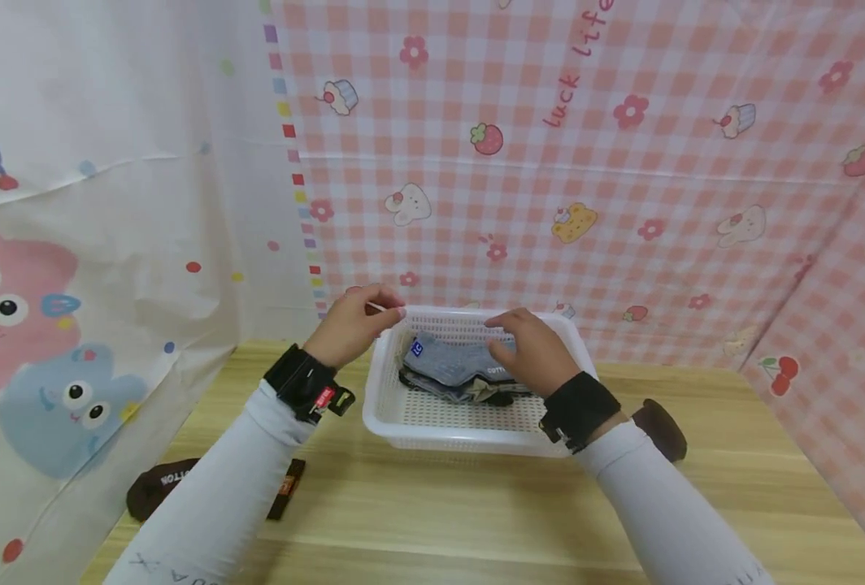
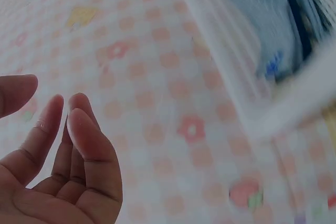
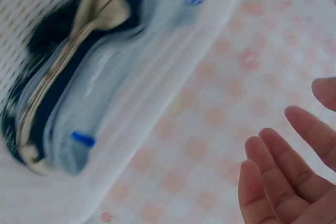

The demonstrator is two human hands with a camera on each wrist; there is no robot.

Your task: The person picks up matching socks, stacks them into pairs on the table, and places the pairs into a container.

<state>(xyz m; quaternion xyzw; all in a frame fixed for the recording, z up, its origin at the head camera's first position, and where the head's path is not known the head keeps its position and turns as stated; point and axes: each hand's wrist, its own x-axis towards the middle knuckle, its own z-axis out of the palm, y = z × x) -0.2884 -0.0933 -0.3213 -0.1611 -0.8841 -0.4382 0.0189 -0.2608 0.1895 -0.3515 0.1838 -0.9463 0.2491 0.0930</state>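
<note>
A white plastic basket (image 1: 469, 439) stands on the wooden table with a stack of folded socks (image 1: 447, 361) inside. The top sock is grey-blue with a blue label; darker and beige ones show beneath it. My left hand (image 1: 355, 325) hovers by the basket's back left corner, its fingers loosely bent and holding nothing in the left wrist view. Over the right part of the basket is my right hand (image 1: 538, 349), hiding part of the socks in the head view. In the right wrist view its fingers (image 3: 278, 182) are spread a little and hold nothing.
A brown sock (image 1: 158, 487) lies at the table's left, partly hidden by my left sleeve. Another brown item (image 1: 659, 431), probably a sock, lies right of the basket, partly behind my right arm. A pink checked cloth (image 1: 520, 203) hangs behind the table (image 1: 432, 520).
</note>
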